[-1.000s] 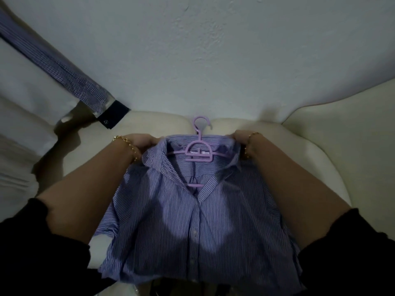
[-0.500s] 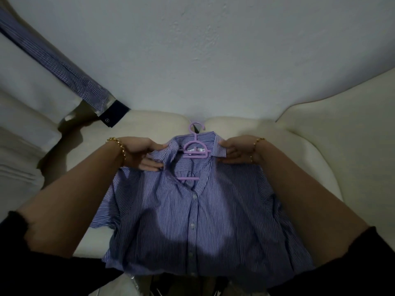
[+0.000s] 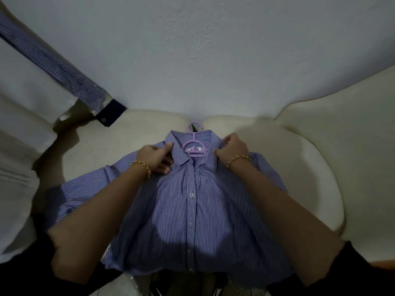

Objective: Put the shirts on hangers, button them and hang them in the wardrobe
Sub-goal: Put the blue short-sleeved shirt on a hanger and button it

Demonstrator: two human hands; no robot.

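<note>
A blue-and-white striped shirt (image 3: 192, 214) lies front up on a cream sofa seat (image 3: 299, 171), collar away from me. A lilac plastic hanger (image 3: 194, 146) is inside it; its hook sticks out past the collar. The front is buttoned down the placket. My left hand (image 3: 155, 158) pinches the left collar flap at the shoulder. My right hand (image 3: 232, 149) grips the fabric at the right side of the collar, fingers curled. Both wrists wear gold bracelets.
A second checked blue shirt (image 3: 64, 71) with a dark cuff hangs down at the upper left, beside white fabric (image 3: 19, 103). A pale wall (image 3: 192, 50) stands behind the sofa. The sofa arm (image 3: 352, 135) rises at the right.
The shirt has slid down flatter on the seat. Both hands have moved from the outer shoulders inward to the collar, and the collar now lies folded over the hanger.
</note>
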